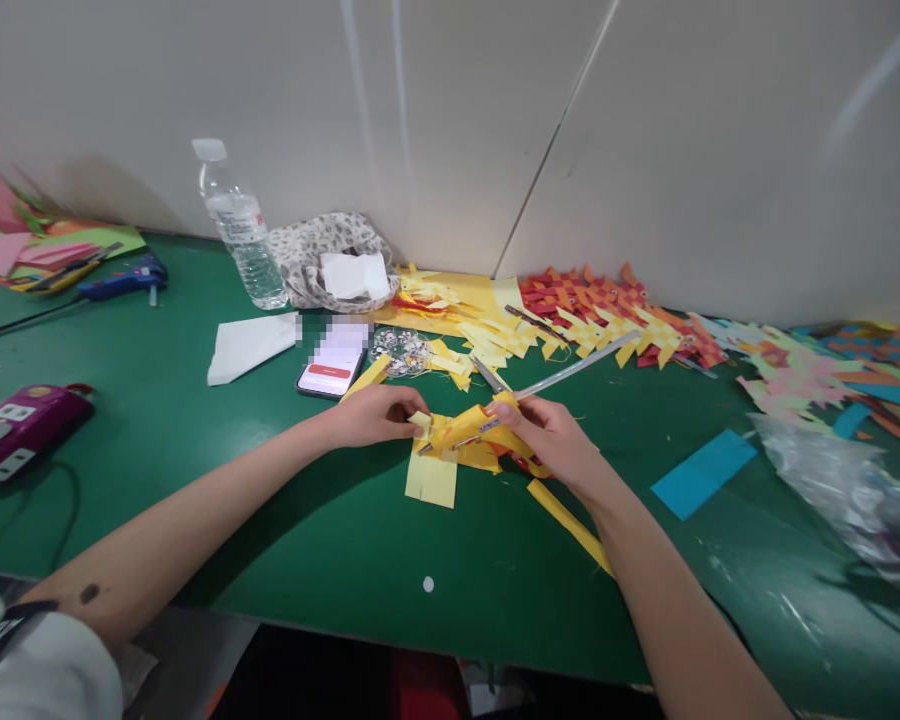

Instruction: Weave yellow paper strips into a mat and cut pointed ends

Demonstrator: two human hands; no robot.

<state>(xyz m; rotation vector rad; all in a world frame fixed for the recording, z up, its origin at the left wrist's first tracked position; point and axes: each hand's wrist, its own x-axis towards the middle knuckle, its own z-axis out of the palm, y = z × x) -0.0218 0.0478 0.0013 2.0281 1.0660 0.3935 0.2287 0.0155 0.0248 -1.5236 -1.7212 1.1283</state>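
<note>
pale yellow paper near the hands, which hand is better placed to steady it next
Probably the left hand: it is nearer the pale yellow paper, while the right hand holds a yellow tool.

Sleeve point(52, 665), well up the arm from the left grip point(379, 415): whitish, short, with black print point(7, 638) and pale lettering, cropped, unreadable. Left forearm point(232, 515) bare, a small oval mark point(90, 594) toward the elbow. Right grip point(551, 430) and right forearm point(667, 580) likewise bare.
</note>
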